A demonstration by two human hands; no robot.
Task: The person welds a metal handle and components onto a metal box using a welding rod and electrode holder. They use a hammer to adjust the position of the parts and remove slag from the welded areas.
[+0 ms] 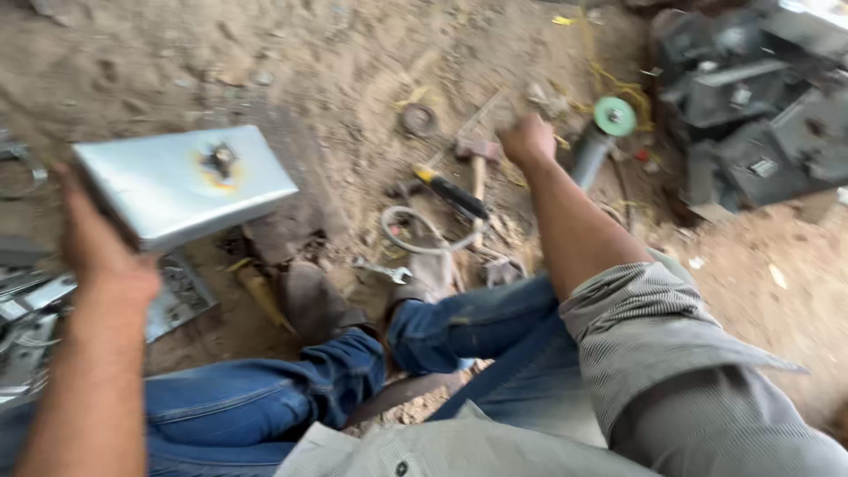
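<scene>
**Right hand over the hammer, left hand gripping the metal box**

Landmark: the hammer point(478, 163), lying on the sandy ground ahead of the seated person's knees.

- Right hand point(527, 139): stretched forward, sitting just right of the hammer head, at or touching it. Motion blur hides the fingers; cannot tell whether they are curled on anything or loose.
- Hammer's long axis: the wooden handle runs from the head back toward the person, nearly in line with the right forearm. Head at the far end, handle end nearer the knees.
- Left hand point(93, 243): well left of the hammer, clasped round the near edge of a shiny metal box point(185, 184), held off the ground and tilted. A scorched hole with a yellow ring shows on its top face.
- The right hand is by far the nearer to the hammer; the left is occupied.

Around the hammer:
- Just left of the handle: a black-and-yellow-handled tool point(452, 193), lying on a slant.
- Right of the head: an angle grinder point(599, 141) with a green disc, beside the right wrist.
- Nearer the person: a loop of pale hose point(415, 231) and a spanner point(382, 269) by the shoes.
- Far right: dark metal boxes point(751, 97), stacked.
</scene>
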